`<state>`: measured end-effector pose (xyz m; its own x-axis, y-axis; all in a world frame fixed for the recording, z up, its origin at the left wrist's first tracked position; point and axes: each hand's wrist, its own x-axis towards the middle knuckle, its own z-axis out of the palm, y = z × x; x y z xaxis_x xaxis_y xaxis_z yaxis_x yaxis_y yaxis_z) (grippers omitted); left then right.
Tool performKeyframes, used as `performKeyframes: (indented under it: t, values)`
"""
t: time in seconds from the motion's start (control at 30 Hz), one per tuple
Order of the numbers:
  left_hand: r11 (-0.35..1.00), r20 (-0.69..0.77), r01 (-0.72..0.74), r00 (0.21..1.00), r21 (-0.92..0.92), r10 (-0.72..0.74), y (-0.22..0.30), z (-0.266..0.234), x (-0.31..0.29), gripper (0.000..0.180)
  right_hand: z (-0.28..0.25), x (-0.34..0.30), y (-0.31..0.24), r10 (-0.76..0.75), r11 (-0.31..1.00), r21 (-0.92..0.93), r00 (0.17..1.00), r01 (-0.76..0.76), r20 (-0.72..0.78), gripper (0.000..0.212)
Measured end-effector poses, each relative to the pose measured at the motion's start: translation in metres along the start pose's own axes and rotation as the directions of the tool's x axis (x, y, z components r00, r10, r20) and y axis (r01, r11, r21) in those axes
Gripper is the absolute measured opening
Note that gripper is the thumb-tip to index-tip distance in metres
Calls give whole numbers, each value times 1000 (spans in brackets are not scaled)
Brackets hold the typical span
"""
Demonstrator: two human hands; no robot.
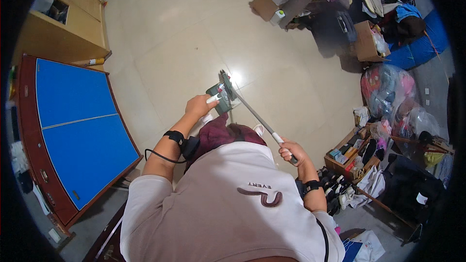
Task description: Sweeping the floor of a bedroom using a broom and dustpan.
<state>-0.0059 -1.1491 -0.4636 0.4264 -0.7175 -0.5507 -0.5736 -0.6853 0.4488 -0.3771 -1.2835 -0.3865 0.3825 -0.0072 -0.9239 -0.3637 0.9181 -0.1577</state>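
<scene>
My right hand (294,152) is closed round the grip of a broom (254,113), which has a grey pole with a white section near the top. The pole slants away to the left, down to a dark, narrow head by the dustpan. A grey-green dustpan (224,107) is at the floor just ahead of my feet, and my left hand (197,106) is wrapped round its white handle. The broom head overlaps the pan's right side, and whether the two touch I cannot tell. Any sweepings in the pan are too small to make out.
Pale glossy floor tiles (170,43) stretch ahead. On the left stand a blue-topped table (77,92) and a wooden cabinet (73,29). Boxes, bags and clothes are piled at the right, with a cardboard box (368,43), a goods-filled carton (342,166) and several shoes (335,189).
</scene>
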Motion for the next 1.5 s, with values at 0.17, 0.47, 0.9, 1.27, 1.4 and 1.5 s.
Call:
performKeyframes:
  t: [0.17, 0.47, 0.9, 1.27, 1.4, 1.5]
  values:
    - [996, -44, 55, 997, -65, -58, -38, -18, -7, 47, 25, -2, -28, -138, 978, -164, 990, 130, -36, 53]
    - [983, -115, 161, 979, -91, -171, -82, -35, -10, 48, 71, 142, -73, -362, 827, -499, 925, 261, -116, 50]
    - [950, -146, 245, 950, -191, -275, -124, -46, -15, 45, 106, 43, -72, 28, 863, -504, 999, -32, -16, 53]
    - [869, -258, 315, 867, -382, -427, -130, -36, -24, 46, 120, 125, -164, -238, 800, -569, 971, 187, -14, 44]
    - [851, -284, 354, 833, -387, -475, -111, -39, -17, 46, 140, 180, -194, -222, 807, -567, 974, 165, -32, 28]
    - [810, -230, 418, 812, -410, -536, -105, -39, -8, 44, 133, 193, -201, -140, 744, -661, 990, 102, -5, 31]
